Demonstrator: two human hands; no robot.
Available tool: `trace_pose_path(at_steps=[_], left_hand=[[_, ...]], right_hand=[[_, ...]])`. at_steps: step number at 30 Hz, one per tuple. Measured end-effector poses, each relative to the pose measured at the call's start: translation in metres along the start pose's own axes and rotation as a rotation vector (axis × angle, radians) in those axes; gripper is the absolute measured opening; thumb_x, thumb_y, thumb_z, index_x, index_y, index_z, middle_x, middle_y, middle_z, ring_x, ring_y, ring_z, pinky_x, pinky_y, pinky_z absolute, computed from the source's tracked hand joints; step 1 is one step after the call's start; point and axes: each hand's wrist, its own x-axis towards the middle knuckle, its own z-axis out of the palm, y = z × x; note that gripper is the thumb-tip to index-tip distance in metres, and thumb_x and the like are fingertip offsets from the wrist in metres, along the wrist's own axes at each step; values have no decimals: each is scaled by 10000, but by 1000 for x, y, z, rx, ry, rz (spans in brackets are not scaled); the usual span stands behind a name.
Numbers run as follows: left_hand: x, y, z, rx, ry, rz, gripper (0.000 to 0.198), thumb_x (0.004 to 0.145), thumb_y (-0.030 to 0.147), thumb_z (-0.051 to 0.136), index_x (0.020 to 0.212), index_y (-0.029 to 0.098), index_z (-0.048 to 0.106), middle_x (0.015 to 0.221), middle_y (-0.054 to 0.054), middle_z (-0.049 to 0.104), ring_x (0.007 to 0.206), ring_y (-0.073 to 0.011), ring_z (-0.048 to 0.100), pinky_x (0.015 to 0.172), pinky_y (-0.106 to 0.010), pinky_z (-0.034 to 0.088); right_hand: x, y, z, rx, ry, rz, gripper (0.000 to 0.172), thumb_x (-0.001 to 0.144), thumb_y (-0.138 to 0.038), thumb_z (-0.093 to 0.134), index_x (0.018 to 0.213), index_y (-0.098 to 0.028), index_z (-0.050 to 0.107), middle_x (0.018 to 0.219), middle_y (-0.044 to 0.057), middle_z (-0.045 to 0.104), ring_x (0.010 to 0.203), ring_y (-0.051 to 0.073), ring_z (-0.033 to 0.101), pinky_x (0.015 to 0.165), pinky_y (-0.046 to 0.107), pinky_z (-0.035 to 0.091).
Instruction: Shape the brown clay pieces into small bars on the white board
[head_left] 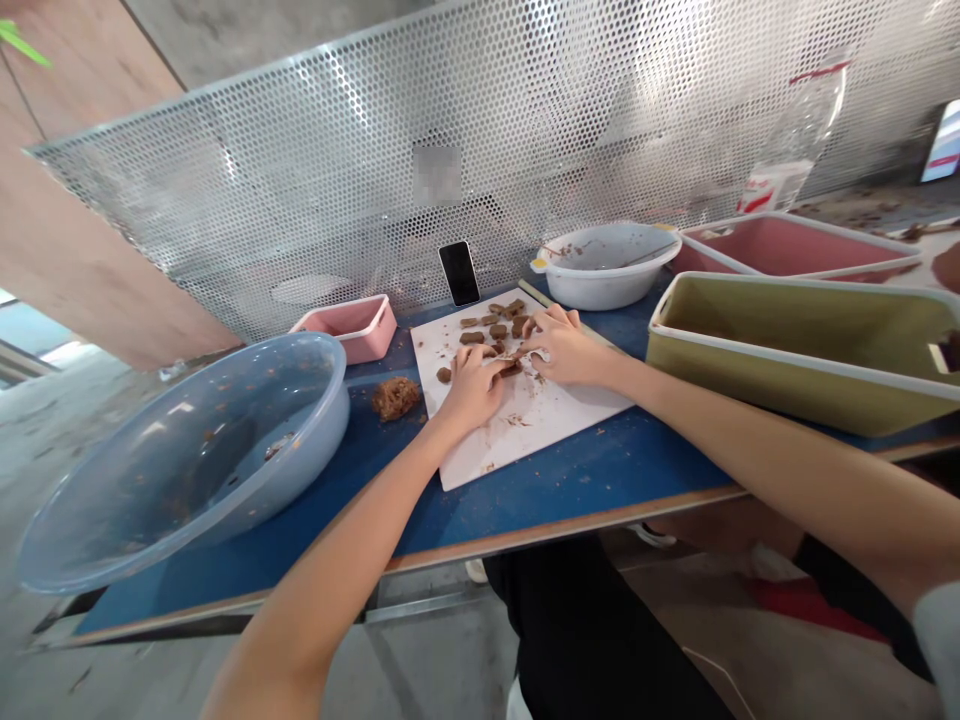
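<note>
On a white board (pixel 480 460), both of my hands are at one small flattened piece of brown dough-like stuff (pixel 512 369). My left hand (pixel 474 386) grips its left end between thumb and fingers. Curled over the other end, my right hand (pixel 564 346) pinches it, its fingertips partly hidden. Several small shaped brown pieces (pixel 499 331) lie behind the hands, and a small round one (pixel 444 375) is left of my left hand. Brown crumbs and smears mark the board. A larger rough brown lump (pixel 395 398) rests on the blue tabletop (pixel 540 500), left of the board.
A big blue basin (pixel 300 480) stands left, near a small pink bin (pixel 369 330). A phone (pixel 458 273) leans behind the board. A pale stick (pixel 535 293) runs under my right forearm. Rightward are a white basin (pixel 607 285), a pink bin (pixel 810 250) and a green bin (pixel 780 370).
</note>
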Motion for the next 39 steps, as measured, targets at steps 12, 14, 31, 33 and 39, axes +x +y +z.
trace_pose_path(at_steps=[12, 14, 31, 33, 39], left_hand=[[1, 1, -1, -9, -2, -11, 462, 1027, 134, 555, 1371, 309, 808, 1363, -115, 623, 1300, -348, 456, 1166, -557, 431], [1, 1, -1, -7, 0, -9, 455, 1021, 129, 560, 1359, 302, 812, 1359, -116, 624, 1302, -347, 461, 1161, -552, 436], [0, 1, -4, -50, 57, 17, 399, 1011, 95, 571, 1213, 296, 850, 1297, -96, 650, 1275, -316, 482, 1167, -549, 437], [0, 2, -5, -56, 52, 22, 396, 1007, 93, 573, 1207, 289, 852, 1305, -96, 651, 1279, -316, 482, 1174, -549, 433], [0, 2, -5, -56, 40, 26, 384, 1017, 110, 574, 1212, 296, 846, 1326, -95, 647, 1295, -321, 477, 1181, -556, 432]], right_hand=[[0, 1, -1, -7, -2, -21, 258, 980, -291, 610, 978, -268, 867, 1245, 129, 664, 1207, 378, 502, 1022, 569, 379], [0, 1, 0, -9, 0, -18, 258, 978, -286, 609, 983, -273, 866, 1246, 123, 665, 1205, 372, 499, 1025, 570, 379], [-1, -10, -21, 49, -13, -8, 329, 961, -196, 560, 1002, -261, 880, 1267, 127, 680, 1231, 372, 510, 1040, 584, 387], [0, -10, -21, 52, -14, -13, 327, 955, -185, 563, 964, -272, 879, 1254, 119, 680, 1226, 364, 514, 1042, 579, 380], [0, -8, -17, 21, -49, -23, 300, 938, -186, 606, 932, -293, 887, 1284, 112, 673, 1241, 368, 508, 1051, 578, 370]])
